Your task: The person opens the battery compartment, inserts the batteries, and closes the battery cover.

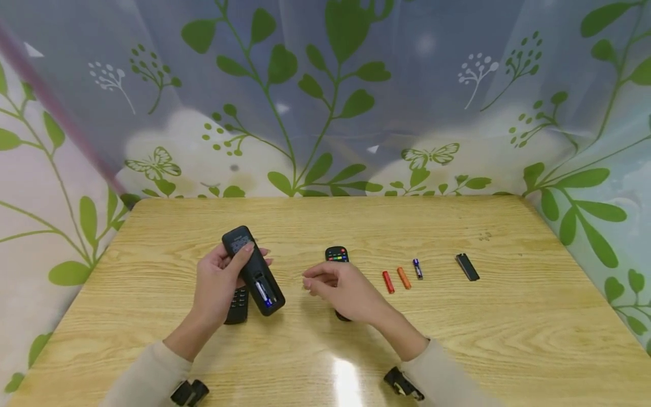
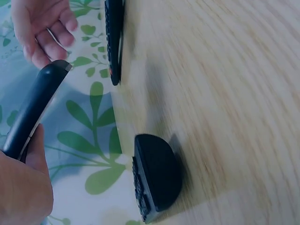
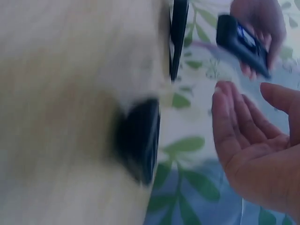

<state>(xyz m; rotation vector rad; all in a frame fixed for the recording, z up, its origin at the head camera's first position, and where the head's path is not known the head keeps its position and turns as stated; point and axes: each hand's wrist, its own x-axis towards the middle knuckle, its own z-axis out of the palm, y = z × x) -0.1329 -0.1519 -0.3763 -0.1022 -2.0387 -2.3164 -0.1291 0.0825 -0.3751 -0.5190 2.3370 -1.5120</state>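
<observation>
Nearest, beige sleeves (image 1: 152, 373) lead to the hands. The left hand (image 1: 216, 282) grips a black remote control (image 1: 256, 270), thumb across its back, above a keypad remote (image 1: 237, 308) on the wooden table (image 1: 295, 362); a blue-and-silver battery (image 1: 264, 291) lies in its uncovered compartment. The right hand (image 1: 343, 288), fingers loosely bent with thumb apart, hangs over a colour-button remote (image 1: 337, 254). Rightward lie a red battery (image 1: 388, 282), orange battery (image 1: 404, 278), blue battery (image 1: 417, 269) and black battery cover (image 1: 467, 267). Beyond hangs a leaf-print curtain (image 1: 351, 34).
</observation>
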